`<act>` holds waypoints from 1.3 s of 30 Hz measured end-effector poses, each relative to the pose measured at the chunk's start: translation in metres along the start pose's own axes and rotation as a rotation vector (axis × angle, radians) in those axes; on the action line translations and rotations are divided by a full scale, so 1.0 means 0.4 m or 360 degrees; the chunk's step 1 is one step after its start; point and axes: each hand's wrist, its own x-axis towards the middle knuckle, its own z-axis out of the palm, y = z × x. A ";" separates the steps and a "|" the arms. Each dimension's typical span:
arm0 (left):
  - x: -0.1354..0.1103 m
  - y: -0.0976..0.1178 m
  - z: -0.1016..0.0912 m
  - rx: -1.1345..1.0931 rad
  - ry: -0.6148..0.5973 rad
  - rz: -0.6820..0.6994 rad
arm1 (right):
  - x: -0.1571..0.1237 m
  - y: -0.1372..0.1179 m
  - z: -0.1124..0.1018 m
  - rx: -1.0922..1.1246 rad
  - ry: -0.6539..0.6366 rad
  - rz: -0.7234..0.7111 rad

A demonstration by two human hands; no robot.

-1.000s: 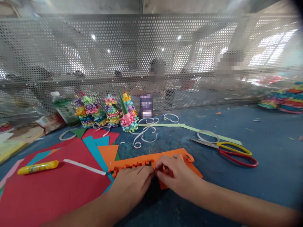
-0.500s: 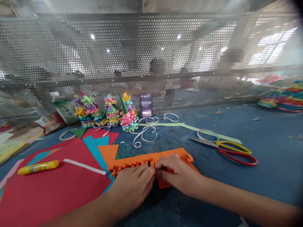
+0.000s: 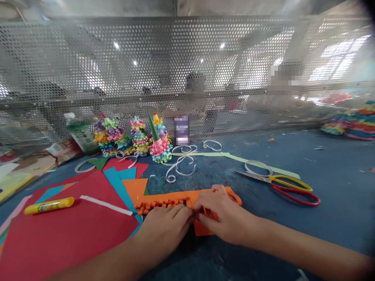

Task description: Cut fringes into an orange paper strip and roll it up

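Observation:
An orange paper strip [image 3: 172, 197], its near edge cut into a fringe of small curled loops on the left, lies crosswise in front of me. My left hand [image 3: 168, 224] is closed at the strip's near edge, fingers pressed against the curled part. Beside it, my right hand [image 3: 219, 212] pinches the fringe, its fingertips close to the left ones. The exact bit between the fingertips is hidden. Under my right hand shows a flat piece of orange paper [image 3: 203, 229]. At the strip's right end the paper bends into a loop.
Red paper sheets [image 3: 73, 230] with a yellow glue stick [image 3: 49, 205] lie left. Scissors [image 3: 271, 179] rest right, near a tape ring [image 3: 258, 168]. Fringed paper cones [image 3: 161, 150], a bottle [image 3: 83, 136] and curled white strips [image 3: 178, 166] stand or lie behind, before a perforated metal screen [image 3: 164, 58].
My right hand's fingers have shifted slightly along the fringe, and its index finger now rises more over the strip. The left hand stays nearly in place; the view moves a little.

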 end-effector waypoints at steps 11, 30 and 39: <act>-0.001 -0.005 0.006 -0.0018 0.0022 0.0099 | 0.012 0.015 0.020 0.0605 -0.0107 0.0433; 0.006 -0.005 0.003 -0.0073 0.0059 0.0029 | 0.003 0.006 0.013 0.0225 -0.0028 0.0301; 0.002 0.000 -0.010 -0.0227 0.0168 0.0013 | 0.015 0.019 0.013 0.0630 -0.0138 0.0404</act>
